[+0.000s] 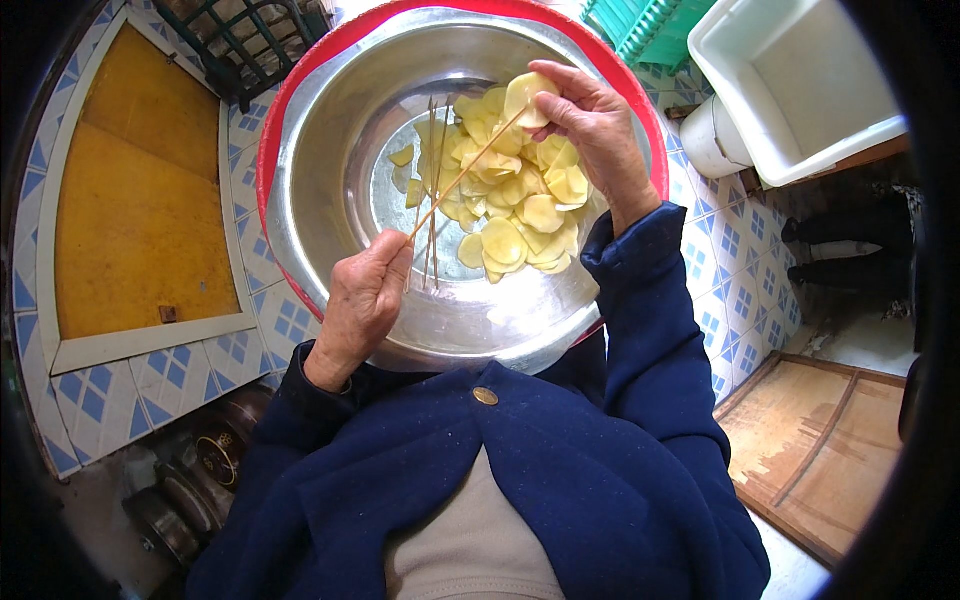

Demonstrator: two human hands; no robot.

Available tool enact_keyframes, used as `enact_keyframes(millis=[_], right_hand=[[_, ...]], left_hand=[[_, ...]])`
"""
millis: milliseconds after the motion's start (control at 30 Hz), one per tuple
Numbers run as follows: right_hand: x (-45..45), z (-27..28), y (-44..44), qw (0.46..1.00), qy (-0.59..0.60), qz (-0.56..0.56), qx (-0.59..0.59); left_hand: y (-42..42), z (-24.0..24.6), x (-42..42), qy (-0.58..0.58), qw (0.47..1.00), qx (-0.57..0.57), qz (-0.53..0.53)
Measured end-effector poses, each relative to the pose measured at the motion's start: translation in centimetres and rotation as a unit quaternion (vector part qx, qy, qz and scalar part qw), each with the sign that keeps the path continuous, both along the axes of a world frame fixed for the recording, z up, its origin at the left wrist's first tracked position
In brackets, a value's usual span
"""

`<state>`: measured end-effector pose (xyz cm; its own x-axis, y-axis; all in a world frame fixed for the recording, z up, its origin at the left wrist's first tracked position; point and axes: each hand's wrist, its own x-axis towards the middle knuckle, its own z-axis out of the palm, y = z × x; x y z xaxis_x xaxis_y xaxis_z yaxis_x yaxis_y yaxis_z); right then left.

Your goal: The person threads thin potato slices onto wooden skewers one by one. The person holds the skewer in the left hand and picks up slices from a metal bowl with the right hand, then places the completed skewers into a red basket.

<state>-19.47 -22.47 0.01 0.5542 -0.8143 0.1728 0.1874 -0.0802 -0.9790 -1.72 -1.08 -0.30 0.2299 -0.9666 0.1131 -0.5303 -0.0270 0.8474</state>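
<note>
A wide stainless steel basin (330, 150) stands before me, with a heap of thin pale-yellow potato slices (517, 195) toward its right side. My left hand (367, 300) grips the lower end of a thin wooden skewer (466, 169), which slants up to the right. Between the thumb and fingers of my right hand (592, 120) is a round potato slice (527, 97). The skewer's upper end meets this slice; whether it has pierced it I cannot tell. Several more skewers (433, 180) appear bunched above the basin floor, to the left of the heap; their lower ends are near my left hand.
A red rim (271, 150) surrounds the basin. At upper right are a green plastic basket (637, 30), a white tub (802, 82) and a white bucket (712, 139). A yellow panel (142, 195) in a white frame is on the left. Dark pots (176, 510) sit at lower left.
</note>
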Motion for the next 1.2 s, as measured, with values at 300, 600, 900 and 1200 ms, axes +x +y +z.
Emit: enact_keyframes(millis=[300,600,900,1200], right_hand=[[0.5,-0.1,0.3,1.0,-0.021,0.0,0.011],[0.1,-0.4,0.2,0.999,0.02,-0.024,-0.016],[0.3,-1.2,0.1,0.995,0.011,-0.081,-0.063],[0.3,-0.2,0.3,0.994,-0.002,-0.096,-0.047]], left_hand=[[-0.1,0.2,-0.2,0.008,1.0,-0.002,0.008],[-0.3,-0.1,-0.5,-0.057,0.998,-0.031,0.016],[-0.5,-0.5,-0.6,-0.076,0.996,-0.049,0.017],[-0.4,-0.2,-0.6,-0.071,0.996,-0.049,0.012]])
